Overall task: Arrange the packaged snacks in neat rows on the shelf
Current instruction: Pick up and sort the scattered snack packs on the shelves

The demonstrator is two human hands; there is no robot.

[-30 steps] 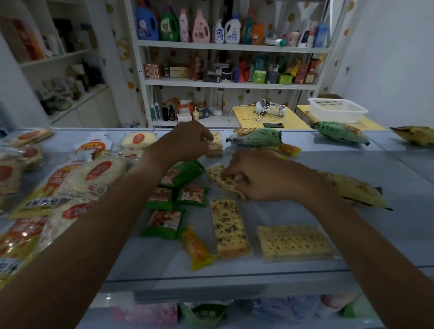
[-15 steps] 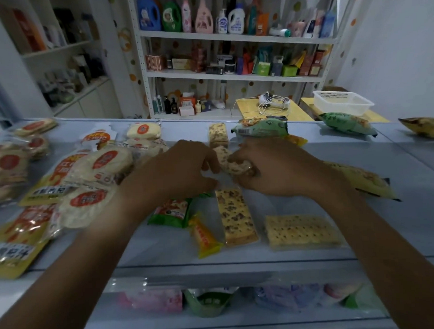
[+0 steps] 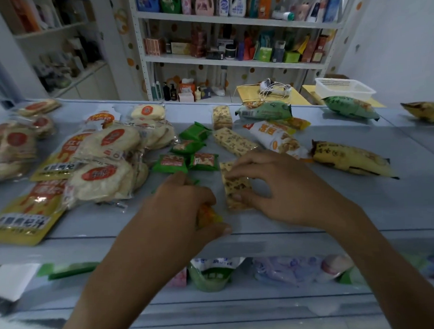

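Note:
On the pale blue shelf top [image 3: 360,208], my right hand [image 3: 280,189] pinches a speckled cracker pack [image 3: 234,188] between fingers and thumb. My left hand [image 3: 180,210] curls over a small orange-yellow snack packet [image 3: 209,215], mostly hidden under it. Two more cracker packs [image 3: 235,141] [image 3: 221,116] lie in a line beyond. Several small green packets [image 3: 186,155] sit left of that line. Round rice-cracker bags [image 3: 105,163] are heaped at the left.
Green [image 3: 265,111], white-orange [image 3: 276,137] and yellow snack bags [image 3: 346,157] lie at the right. More packs fill the shelf below [image 3: 215,275]. A white basket [image 3: 343,87] and stocked white racks [image 3: 232,55] stand behind the counter.
Both hands have drawn back toward the front edge. The right hand let go of the middle cracker pack and now pinches the nearest one; the left hand came down over the orange packet.

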